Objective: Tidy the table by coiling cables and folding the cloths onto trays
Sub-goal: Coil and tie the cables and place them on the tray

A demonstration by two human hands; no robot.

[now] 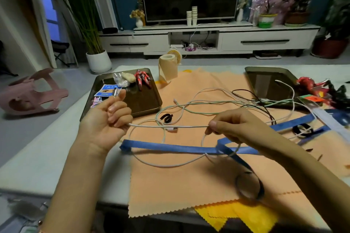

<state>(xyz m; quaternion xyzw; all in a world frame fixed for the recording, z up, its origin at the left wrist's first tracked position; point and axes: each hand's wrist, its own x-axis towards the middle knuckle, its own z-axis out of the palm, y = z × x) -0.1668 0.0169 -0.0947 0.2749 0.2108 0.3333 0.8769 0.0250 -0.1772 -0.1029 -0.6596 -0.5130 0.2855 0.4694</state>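
My left hand point(108, 117) grips one end of a white cable point(170, 126), its plug poking up by the thumb. My right hand point(233, 126) pinches the same cable farther along, so it runs taut between the hands above the orange cloth point(189, 181). The rest of the cable loops down over a blue strap point(170, 147). More white, green and black cables point(217, 104) lie tangled on the cloth. A yellow cloth point(236, 215) peeks out at the front edge. Two dark trays sit at the back: the left tray point(145, 102) and the right tray point(265, 83).
The left tray holds small packets, a bag and a red toy figure point(143, 79). A tissue roll point(167, 68) stands between the trays. Red and black toys point(318, 89) lie at the far right. Black velcro ties point(166, 117) rest on the cloth.
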